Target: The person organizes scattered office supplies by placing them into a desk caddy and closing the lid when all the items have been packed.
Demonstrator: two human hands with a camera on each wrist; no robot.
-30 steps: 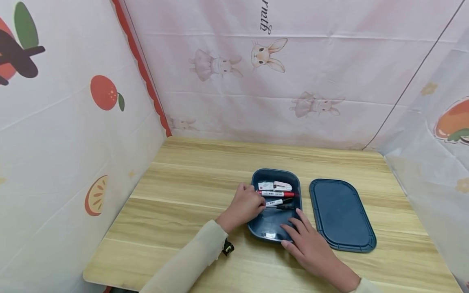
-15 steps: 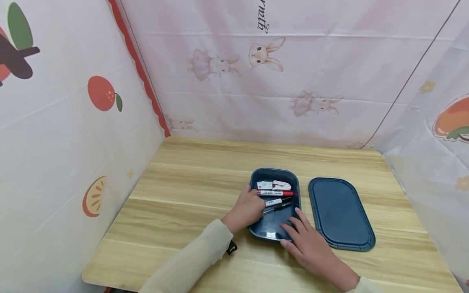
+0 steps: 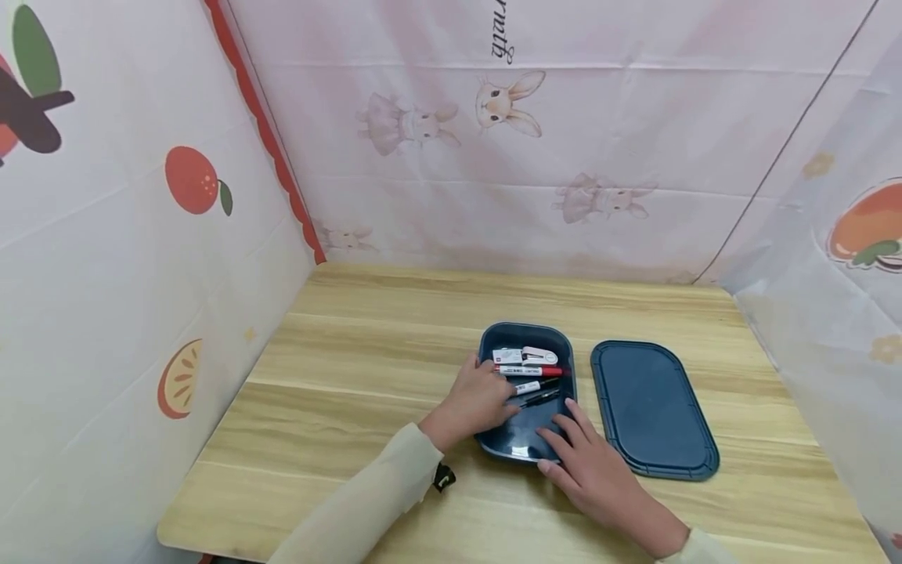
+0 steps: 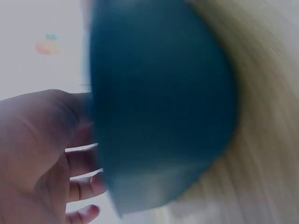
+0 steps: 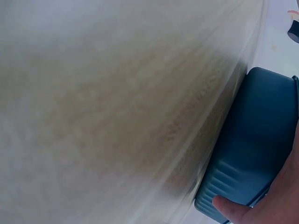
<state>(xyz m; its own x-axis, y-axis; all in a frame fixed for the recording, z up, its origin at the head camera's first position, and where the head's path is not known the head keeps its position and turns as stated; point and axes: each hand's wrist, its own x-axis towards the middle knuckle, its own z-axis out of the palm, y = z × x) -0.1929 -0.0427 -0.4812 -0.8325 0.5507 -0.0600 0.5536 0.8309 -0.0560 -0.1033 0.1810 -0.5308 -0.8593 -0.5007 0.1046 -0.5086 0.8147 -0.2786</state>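
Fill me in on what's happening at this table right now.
A person works with both hands at an open dark blue box on the wooden table. The left hand reaches into the box among the pens, with a red marker and a white item just beyond; whether it grips one is hard to tell. The right hand rests its fingers on the box's near rim. The lid lies flat beside the box, to the right.
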